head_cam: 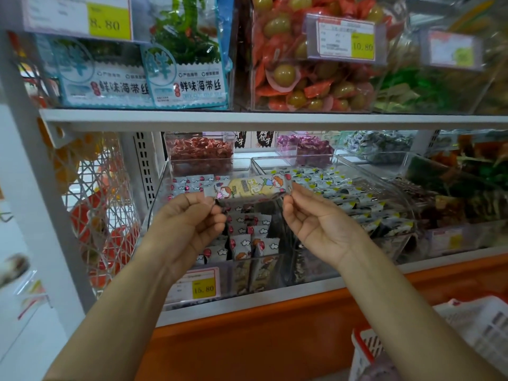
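Both hands, left hand (189, 218) and right hand (310, 215), pinch the ends of a long yellow cartoon-printed snack packet (248, 185), lying level, left-to-right, above the clear plastic bin (159, 193); its print is blurred.

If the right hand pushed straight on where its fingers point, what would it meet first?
Beyond the snack packet it pinches, the right hand would likely meet the black-and-yellow packets heaped in the clear bin behind, or that bin's wall. Depth is hard to judge.
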`<state>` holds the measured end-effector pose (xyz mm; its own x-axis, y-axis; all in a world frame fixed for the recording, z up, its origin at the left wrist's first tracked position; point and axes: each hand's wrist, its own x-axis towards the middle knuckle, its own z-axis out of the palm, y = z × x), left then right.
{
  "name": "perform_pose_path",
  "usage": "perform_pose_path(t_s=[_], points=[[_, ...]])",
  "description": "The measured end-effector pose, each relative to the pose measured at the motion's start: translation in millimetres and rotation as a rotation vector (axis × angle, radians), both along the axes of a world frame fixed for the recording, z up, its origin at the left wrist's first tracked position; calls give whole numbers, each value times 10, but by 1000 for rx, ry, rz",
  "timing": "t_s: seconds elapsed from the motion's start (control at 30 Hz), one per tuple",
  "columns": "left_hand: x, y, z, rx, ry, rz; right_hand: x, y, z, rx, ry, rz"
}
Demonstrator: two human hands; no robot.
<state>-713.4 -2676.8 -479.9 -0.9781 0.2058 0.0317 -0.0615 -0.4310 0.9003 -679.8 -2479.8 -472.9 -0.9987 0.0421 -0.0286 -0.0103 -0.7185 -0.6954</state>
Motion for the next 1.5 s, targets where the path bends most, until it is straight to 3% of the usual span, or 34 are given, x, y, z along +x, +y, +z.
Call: perform_pose_path(t_s=[0.43, 0.57, 0.7, 0.83, 1.03, 1.5], points=[[73, -2, 35, 21, 94, -47, -39, 33, -43, 1, 1, -113], [76, -1, 38, -3, 65, -23, -41, 29, -49, 193, 67, -205], [107, 18, 32, -158, 124, 35, -8, -3, -50, 430, 115, -240], [79, 17, 16, -125, 126, 84, 4, -46, -34, 551, 178, -230], [116, 62, 1, -259, 211, 52, 32, -98, -70, 1121, 382, -363], [173, 115, 41, -589, 325, 55, 31, -126, -89, 1254, 464, -490]])
